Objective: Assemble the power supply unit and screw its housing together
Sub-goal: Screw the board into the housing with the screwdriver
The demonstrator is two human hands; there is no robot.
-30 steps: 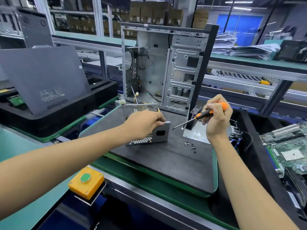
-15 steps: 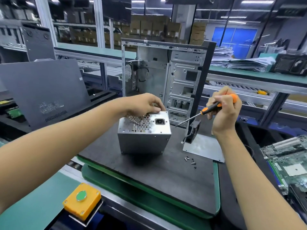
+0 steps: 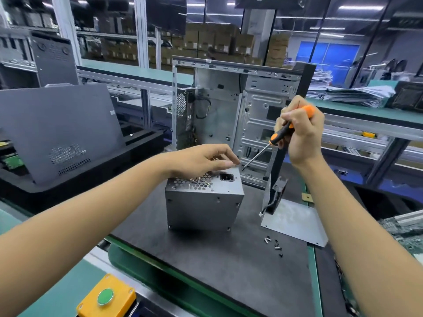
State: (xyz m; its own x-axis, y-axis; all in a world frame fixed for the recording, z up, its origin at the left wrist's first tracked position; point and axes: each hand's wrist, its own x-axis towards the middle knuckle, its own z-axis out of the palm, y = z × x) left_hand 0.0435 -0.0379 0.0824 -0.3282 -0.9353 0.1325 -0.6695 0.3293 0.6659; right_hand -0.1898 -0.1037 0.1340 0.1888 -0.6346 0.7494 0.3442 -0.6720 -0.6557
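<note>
The silver power supply unit (image 3: 201,202) stands upright on the black mat (image 3: 217,259), its mesh and socket face turned up. My left hand (image 3: 201,160) lies over that top face with fingers relaxed and the thumb near the socket. My right hand (image 3: 302,133) grips an orange-and-black screwdriver (image 3: 278,136). Its tip points down-left and ends just beyond the unit's far right top corner. Several loose screws (image 3: 274,244) lie on the mat to the right of the unit.
An open computer case (image 3: 258,115) stands behind the unit. A bent metal plate (image 3: 295,221) with a black fan (image 3: 275,195) sits at the right. A grey side panel (image 3: 59,126) leans at the left. A yellow button box (image 3: 107,298) is near me; circuit boards (image 3: 402,227) lie far right.
My left hand stood the unit upright from lying on its side, then loosened its grip on the top. The right hand rose with the screwdriver, tip now near the unit's top corner.
</note>
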